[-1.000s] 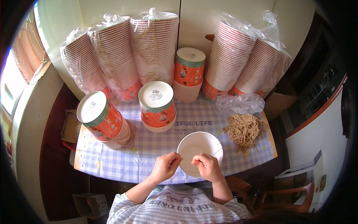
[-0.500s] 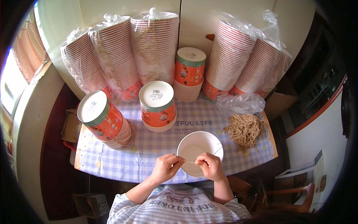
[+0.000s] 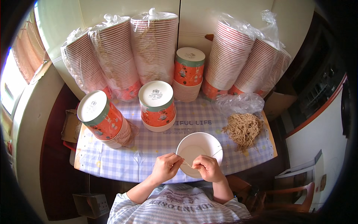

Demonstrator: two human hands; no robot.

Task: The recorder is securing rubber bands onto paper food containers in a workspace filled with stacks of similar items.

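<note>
Over the near rim of an upright paper bucket [image 3: 197,141], white inside, my two hands work at a thin piece of tan twine [image 3: 187,164]. My left hand [image 3: 166,168] pinches one part of it between thumb and fingers. Close by on the right, my right hand [image 3: 208,168] has its fingers curled round another part, and a short length bends between them. A thin strand shows at the bucket's right wall; whether it belongs to the same piece I cannot tell. A tangled heap of tan twine [image 3: 244,130] lies to the right of the bucket.
Upside-down orange and green paper buckets stand at the left [image 3: 106,119], in the middle [image 3: 157,106] and at the back [image 3: 188,72]. Tall plastic-wrapped bucket stacks [image 3: 154,48] line the far edge, right side too [image 3: 231,56]. Crumpled clear plastic [image 3: 240,103] lies behind the twine heap.
My right hand has shifted slightly left and its fingers have curled inward. The twine between my hands has gone from nearly straight and level to slack and slanting.
</note>
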